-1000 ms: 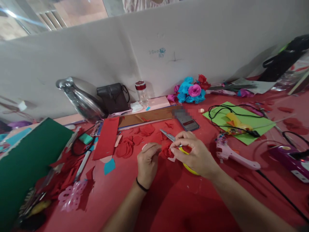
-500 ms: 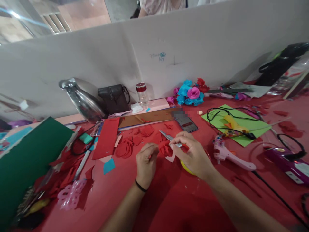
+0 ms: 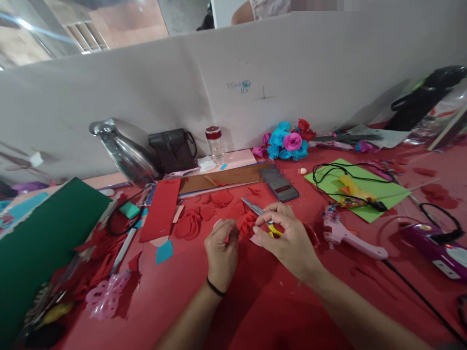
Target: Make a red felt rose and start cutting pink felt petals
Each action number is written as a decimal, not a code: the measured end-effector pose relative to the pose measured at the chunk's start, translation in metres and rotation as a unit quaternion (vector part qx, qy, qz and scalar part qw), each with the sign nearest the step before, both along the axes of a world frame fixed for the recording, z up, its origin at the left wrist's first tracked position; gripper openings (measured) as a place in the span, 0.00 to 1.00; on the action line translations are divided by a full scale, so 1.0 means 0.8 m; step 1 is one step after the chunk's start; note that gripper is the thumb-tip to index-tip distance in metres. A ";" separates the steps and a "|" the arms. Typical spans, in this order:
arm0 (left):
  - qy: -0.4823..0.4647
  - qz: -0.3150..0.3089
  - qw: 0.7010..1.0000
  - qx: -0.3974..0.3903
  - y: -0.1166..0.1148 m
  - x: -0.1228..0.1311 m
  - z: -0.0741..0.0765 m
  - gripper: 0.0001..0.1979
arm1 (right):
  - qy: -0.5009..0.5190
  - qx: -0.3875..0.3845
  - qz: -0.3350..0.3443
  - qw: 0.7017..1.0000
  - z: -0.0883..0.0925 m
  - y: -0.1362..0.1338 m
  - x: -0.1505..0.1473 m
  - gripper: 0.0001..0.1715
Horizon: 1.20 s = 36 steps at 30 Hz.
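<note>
A small red paper flower (image 3: 246, 222) with ruffled petals is between my two hands. My left hand (image 3: 221, 249), with a dark band at the wrist, is closed, its thumb and fingertips pinched at the flower's left side. From the right, my right hand (image 3: 288, 239) pinches the flower's edge with thumb and forefinger. Scissors (image 3: 254, 207) with yellow handles lie on the table behind and partly under my right hand. Cut red paper petals (image 3: 188, 224) are heaped left of my left hand. More loose red petals (image 3: 222, 198) are scattered behind the hands.
A phone (image 3: 283, 188) lies behind my right hand. To the right are a pink glue gun (image 3: 352, 237) with its cord and a green sheet (image 3: 396, 192). A metal jug (image 3: 126, 153), a jar (image 3: 216, 146) and paper flowers (image 3: 288, 141) stand along the white partition (image 3: 146, 92).
The red flower has shifted slightly left and turned, showing more of its petals. My right hand's fingers have moved a little left, with more of the scissors' yellow handle showing.
</note>
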State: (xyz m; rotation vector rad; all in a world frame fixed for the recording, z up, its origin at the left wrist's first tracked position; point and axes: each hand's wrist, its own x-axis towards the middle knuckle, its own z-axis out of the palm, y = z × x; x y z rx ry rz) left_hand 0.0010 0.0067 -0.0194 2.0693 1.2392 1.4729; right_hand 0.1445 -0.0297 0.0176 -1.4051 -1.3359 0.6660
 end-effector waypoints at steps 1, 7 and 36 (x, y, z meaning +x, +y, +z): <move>-0.002 -0.002 1.000 -0.007 0.000 0.000 -0.001 0.10 | -0.007 0.005 -0.002 1.000 0.000 0.000 0.000 0.02; -0.021 -0.015 0.999 -0.041 0.001 -0.001 -0.004 0.10 | -0.038 0.022 -0.002 0.999 -0.001 0.000 0.002 0.03; -0.144 -0.087 0.974 -0.154 0.006 -0.002 -0.013 0.07 | -0.146 0.204 0.001 0.968 -0.002 -0.004 0.007 0.15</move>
